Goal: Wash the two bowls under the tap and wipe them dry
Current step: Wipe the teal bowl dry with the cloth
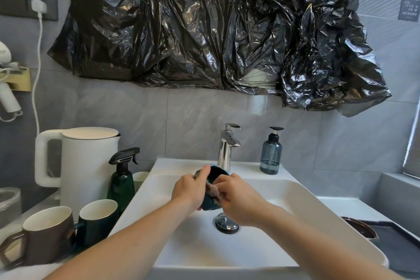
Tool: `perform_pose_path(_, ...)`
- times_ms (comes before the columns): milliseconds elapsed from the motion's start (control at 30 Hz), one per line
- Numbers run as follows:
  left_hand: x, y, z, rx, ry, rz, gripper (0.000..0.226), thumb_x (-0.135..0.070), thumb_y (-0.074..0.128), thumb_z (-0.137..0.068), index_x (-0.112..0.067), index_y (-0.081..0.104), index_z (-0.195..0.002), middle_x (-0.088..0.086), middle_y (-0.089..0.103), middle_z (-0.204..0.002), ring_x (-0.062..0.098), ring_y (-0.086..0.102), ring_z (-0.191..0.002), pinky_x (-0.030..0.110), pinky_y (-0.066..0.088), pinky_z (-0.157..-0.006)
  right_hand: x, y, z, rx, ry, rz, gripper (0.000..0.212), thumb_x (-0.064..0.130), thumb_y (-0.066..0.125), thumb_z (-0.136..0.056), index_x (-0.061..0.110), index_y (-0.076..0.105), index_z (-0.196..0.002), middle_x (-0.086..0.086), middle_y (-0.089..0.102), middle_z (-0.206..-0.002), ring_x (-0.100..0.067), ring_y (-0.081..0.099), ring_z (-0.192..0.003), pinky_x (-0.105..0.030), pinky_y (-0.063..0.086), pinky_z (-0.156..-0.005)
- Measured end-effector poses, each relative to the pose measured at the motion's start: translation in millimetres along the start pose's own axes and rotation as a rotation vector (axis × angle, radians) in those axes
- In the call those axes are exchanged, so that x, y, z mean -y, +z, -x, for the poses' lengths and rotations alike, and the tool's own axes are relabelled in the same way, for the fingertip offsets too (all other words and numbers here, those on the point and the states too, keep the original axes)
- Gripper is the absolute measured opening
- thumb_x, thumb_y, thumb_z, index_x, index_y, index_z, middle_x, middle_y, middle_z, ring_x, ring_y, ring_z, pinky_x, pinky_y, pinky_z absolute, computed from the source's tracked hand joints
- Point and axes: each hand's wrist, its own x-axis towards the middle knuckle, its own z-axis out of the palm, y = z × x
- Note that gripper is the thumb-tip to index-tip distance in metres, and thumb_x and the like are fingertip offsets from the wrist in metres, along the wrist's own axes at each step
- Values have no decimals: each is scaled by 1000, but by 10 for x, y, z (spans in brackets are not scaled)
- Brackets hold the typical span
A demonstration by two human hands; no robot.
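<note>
Over the white sink (302, 200), just below the chrome tap (227, 145), my left hand (188, 191) grips a dark teal bowl (216, 174) tilted on its side, thumb on its rim. Against the bowl my right hand (238, 198) pinches a small brownish cloth (212, 191). No water is visibly running from the tap. A second, dark brown bowl (359, 229) lies on a dark tray (400, 248) to the right of the sink.
On the left counter stand a white kettle (88, 161), a green spray bottle (121, 179), a brown mug (45, 234) and a dark green mug (97, 216). A blue soap dispenser (271, 154) sits on the sink's back rim. The chrome drain plug (226, 223) lies beneath my hands.
</note>
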Motion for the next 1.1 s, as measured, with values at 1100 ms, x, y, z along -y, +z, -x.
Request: perform_pose_path(1100,44,158,-43,-48,134,-125,57,-73,51,-95,-18,66,-105,3,71,-107,27,66,-100,42,58,-93,141,-30,29,95,289,374,29,22,45,-98,14,66,-117,-5,54,-123,-32,56,-83,-38,37,-68)
